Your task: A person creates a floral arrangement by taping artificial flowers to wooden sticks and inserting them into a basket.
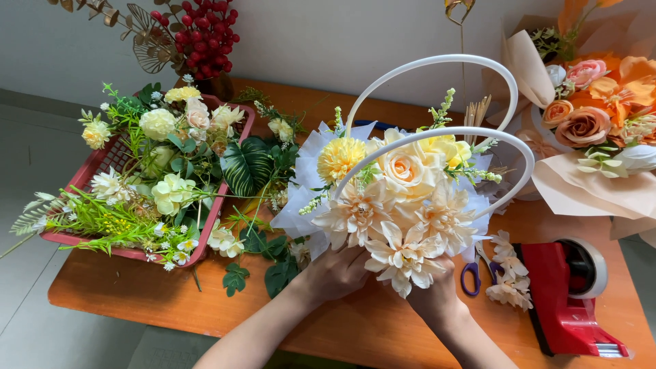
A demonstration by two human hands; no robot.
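While both hands, the left hand (335,272) and the right hand (432,295), close their grip under the cream-and-yellow flower arrangement (403,198) with 2 white hoop handles (437,65) over the worktop (137,290), a slip could tip it onto the purple-handled scissors (470,277).

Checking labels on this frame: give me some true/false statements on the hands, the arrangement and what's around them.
1. Both hands hold the flower arrangement from below. True: the left hand and right hand are under its blooms.
2. The red basket lies to the right of the arrangement. False: it lies to the left, filled with flowers and greenery.
3. The red tape dispenser stands on the table at the right. True.
4. The scissors are in the right hand. False: they lie on the table beside it.
5. The arrangement has white loop handles. True.
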